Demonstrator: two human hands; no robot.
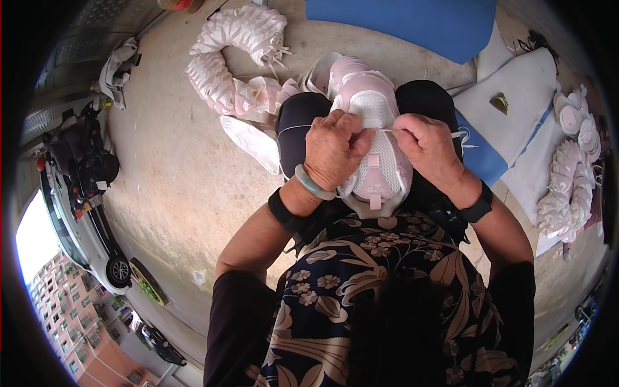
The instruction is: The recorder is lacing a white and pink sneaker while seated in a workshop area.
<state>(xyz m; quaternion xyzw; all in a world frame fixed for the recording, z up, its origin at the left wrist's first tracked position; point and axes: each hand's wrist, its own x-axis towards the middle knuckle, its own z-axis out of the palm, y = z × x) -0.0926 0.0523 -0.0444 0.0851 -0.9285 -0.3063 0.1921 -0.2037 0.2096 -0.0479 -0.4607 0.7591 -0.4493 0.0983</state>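
Pink-and-white row of shoe uppers (209, 80) on the floor (161, 148). Near end lies close to the left knee (298, 122); a leg shift could disturb it. Pale bangle (313, 185), left wrist: might catch the shoe's edge if the wrist drops. Left hand (333, 143): grip closed, thumb and forefinger apparently pinching the white lace (385, 130); contact partly hidden. Shoe (374, 169): between the knees, toe pointing away from the body. Could tip or slide if the two hands pull unevenly. Lace span between hands short and thin; may slip or twist. Right hand (429, 145): grip closed, pinching the lace opposite; same slip risk. Loose white strand (464, 137) beyond could snag on the right knee (425, 97).
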